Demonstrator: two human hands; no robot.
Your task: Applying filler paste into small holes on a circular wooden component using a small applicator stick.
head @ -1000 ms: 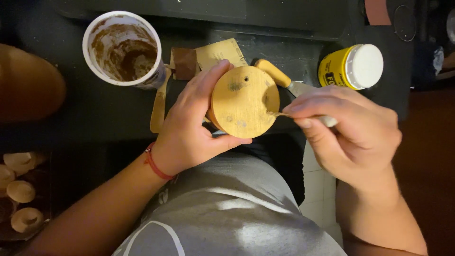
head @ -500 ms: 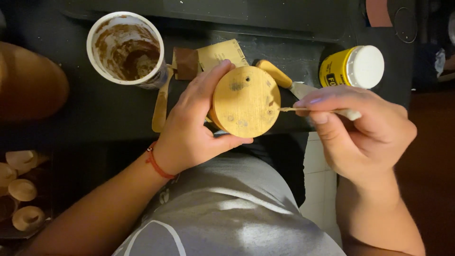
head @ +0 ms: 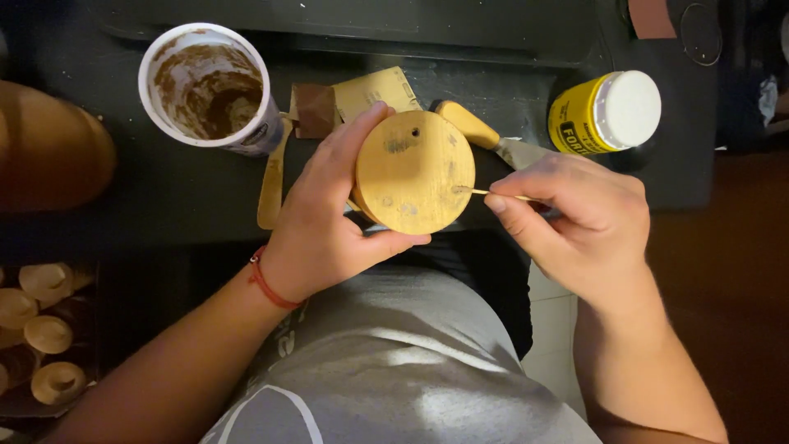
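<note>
At centre, above the lap: wooden disc, flat face up, tilted, held off the worktop.
Left hand: clasps the disc from 9 o'clock, thumb under its lower edge.
Right hand: pinches a thin stick, tip touching the disc face at 3 o'clock.
Cup: at 10 o'clock, brown residue inside.
Yellow jar: at 2 o'clock, white lid on.
Putty knife: just behind the disc.
Wooden pieces: at 8 o'clock.
</note>
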